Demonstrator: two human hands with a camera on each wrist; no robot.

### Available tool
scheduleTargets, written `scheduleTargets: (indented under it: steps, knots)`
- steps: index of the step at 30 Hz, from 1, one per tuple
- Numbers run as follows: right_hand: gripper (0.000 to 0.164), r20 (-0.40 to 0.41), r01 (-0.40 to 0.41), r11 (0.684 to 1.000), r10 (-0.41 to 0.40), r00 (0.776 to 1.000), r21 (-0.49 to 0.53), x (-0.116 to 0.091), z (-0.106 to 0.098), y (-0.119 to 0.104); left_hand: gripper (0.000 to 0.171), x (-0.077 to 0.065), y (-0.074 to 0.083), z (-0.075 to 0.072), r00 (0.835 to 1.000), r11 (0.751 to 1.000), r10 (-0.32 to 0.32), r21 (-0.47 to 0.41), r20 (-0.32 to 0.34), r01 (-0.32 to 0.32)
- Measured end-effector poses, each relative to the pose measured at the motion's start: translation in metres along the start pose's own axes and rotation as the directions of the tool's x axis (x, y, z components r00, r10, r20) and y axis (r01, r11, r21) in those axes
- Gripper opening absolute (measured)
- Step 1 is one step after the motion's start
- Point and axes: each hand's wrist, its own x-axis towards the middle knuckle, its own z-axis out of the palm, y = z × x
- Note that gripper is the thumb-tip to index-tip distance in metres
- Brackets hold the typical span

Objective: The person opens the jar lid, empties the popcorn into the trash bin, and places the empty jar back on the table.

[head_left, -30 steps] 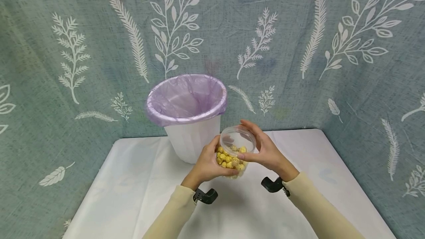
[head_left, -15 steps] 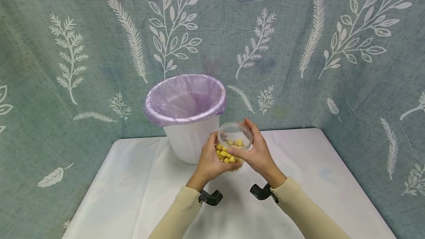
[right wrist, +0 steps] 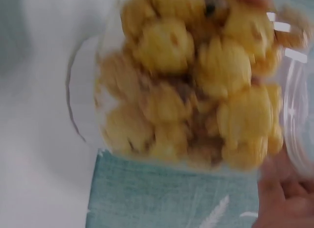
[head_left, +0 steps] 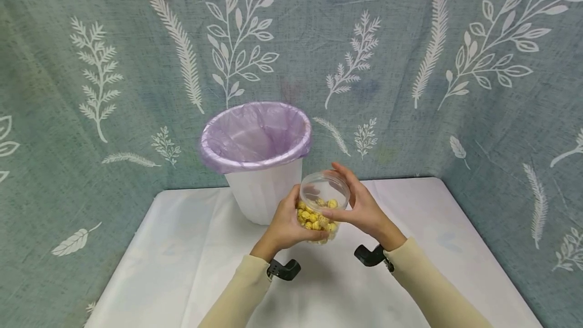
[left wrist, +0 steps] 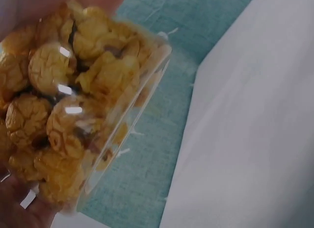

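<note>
A clear plastic jar (head_left: 317, 221) of yellow popcorn is held up over the table, tilted so that its top faces me. My left hand (head_left: 283, 222) grips its side, the thumb lying across the front. At the top, my right hand (head_left: 364, 212) holds the round clear lid (head_left: 325, 190) by its edge, thumb in front and fingers behind. Close up in the left wrist view, the popcorn (left wrist: 51, 68) presses against the jar wall. In the right wrist view the lid's rim (right wrist: 296, 110) shows at the jar's right end.
Behind and left of the hands stands a white trash bin (head_left: 266, 194) with a purple liner bag (head_left: 255, 163) folded over its rim. White cloth covers the table (head_left: 177, 257). A grey-green leaf-patterned curtain (head_left: 291, 39) surrounds the back and sides.
Half a second ago the right hand was turned further left and the jar sat slightly higher. The hand has swung back right, and the jar is lower, close to its earliest pose.
</note>
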Motion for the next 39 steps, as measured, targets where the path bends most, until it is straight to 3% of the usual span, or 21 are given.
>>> scheduleTargets:
  steps: [5, 12, 16, 24, 30, 39]
  knots:
    - [0.097, 0.041, 0.02, 1.0, -0.021, 0.999, 0.018, -0.002, -0.002, 0.001, 0.097, -0.001, 0.001, -0.001, 1.0, 1.0, -0.009, -0.021, 0.009, 0.01]
    - [0.106, -0.129, -0.029, 0.991, 0.012, 0.992, -0.129, -0.008, 0.008, 0.003, 0.096, 0.002, 0.001, 0.003, 0.999, 0.999, -0.009, 0.031, -0.046, 0.01]
    - [0.108, -0.168, -0.034, 0.98, 0.001, 0.986, -0.197, -0.01, 0.01, 0.004, 0.097, 0.002, 0.0, 0.004, 0.999, 0.998, -0.017, 0.064, -0.041, 0.019]
    - [0.106, -0.062, 0.018, 1.0, -0.019, 0.998, -0.008, -0.011, -0.001, 0.004, 0.099, 0.0, 0.001, 0.003, 0.999, 0.998, -0.054, 0.032, 0.009, 0.054]
    - [0.104, 0.006, 0.04, 0.998, -0.04, 0.999, 0.056, -0.01, -0.006, 0.001, 0.1, -0.001, 0.004, 0.002, 0.997, 0.998, -0.057, -0.003, 0.042, 0.057]
    - [0.093, 0.006, 0.063, 0.992, -0.064, 0.998, 0.106, -0.008, -0.011, -0.001, 0.099, -0.005, 0.003, -0.003, 0.998, 0.998, -0.051, 0.033, 0.031, 0.05]
